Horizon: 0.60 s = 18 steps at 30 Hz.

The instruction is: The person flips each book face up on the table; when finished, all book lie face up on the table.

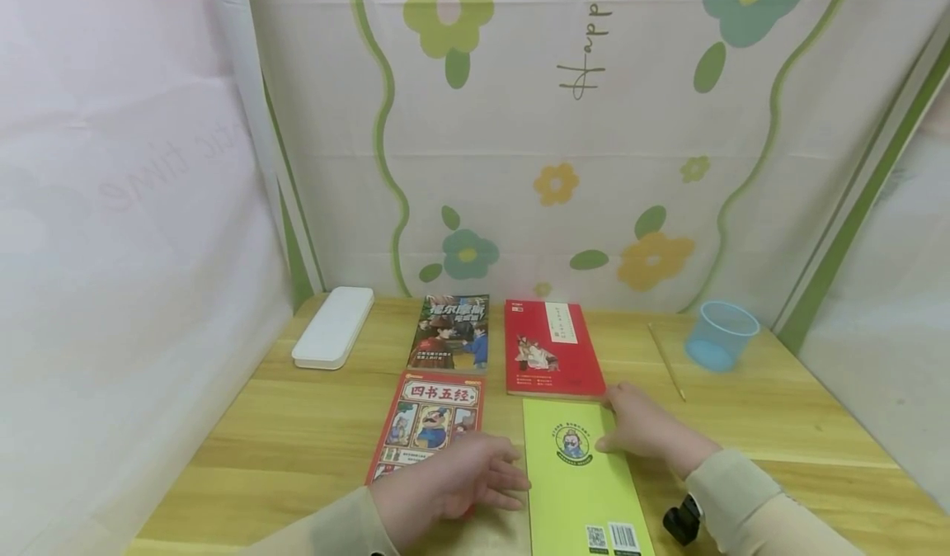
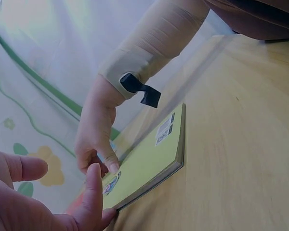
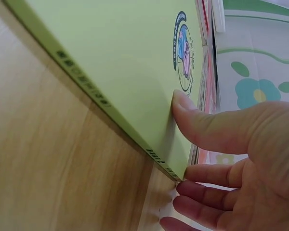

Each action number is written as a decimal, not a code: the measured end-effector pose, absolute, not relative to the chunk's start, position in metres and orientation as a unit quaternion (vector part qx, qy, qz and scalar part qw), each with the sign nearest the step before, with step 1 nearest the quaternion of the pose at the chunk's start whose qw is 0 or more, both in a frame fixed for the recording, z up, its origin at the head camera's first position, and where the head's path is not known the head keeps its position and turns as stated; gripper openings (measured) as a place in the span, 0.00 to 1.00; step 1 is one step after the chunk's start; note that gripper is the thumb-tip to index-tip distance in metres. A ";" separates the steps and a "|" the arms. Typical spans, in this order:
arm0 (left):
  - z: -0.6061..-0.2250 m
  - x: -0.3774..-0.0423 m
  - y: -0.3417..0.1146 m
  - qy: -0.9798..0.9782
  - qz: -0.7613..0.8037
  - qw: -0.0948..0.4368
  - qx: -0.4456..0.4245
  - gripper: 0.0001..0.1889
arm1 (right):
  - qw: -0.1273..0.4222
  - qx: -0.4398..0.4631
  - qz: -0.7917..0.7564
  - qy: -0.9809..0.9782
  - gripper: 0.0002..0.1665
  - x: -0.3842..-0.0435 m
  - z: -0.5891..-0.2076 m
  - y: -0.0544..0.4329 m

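Note:
A yellow-green book (image 1: 575, 498) lies flat at the front, its cover showing a round cartoon badge and a barcode. My right hand (image 1: 646, 428) pinches its far right corner, thumb (image 3: 188, 108) on the cover and fingertips at the spine edge. At the book's left edge, my left hand (image 1: 467, 478) has its fingers extended, a fingertip right at the edge in the left wrist view. Under that hand and forearm, a red-bordered book (image 1: 426, 391) is partly hidden. A red book (image 1: 557, 358) lies just beyond the yellow-green one.
Behind the red-bordered book lies a dark comic-style book (image 1: 453, 333). A white case (image 1: 334, 325) sits at the back left. To the back right are a pencil (image 1: 668, 362) and a blue translucent cup (image 1: 723, 337). Flowered curtains (image 1: 519, 127) enclose the wooden table (image 1: 252, 449).

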<state>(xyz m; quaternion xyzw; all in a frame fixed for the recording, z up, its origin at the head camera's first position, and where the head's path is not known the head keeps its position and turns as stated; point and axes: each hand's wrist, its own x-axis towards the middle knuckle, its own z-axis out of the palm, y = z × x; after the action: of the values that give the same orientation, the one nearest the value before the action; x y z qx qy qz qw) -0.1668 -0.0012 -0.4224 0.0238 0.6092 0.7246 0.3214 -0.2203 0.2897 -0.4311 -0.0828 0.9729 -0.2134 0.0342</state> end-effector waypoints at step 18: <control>-0.428 -0.164 0.008 0.636 0.695 0.332 0.044 0.14 | 0.048 -0.065 -0.238 0.968 0.46 -0.228 -0.431 0.289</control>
<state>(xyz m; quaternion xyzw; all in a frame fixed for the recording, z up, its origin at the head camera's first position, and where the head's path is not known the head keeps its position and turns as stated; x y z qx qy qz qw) -0.1640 0.0077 -0.4278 0.0438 0.6361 0.6951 0.3321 -0.2275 0.2892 -0.4306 -0.0647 0.9679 -0.2382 0.0481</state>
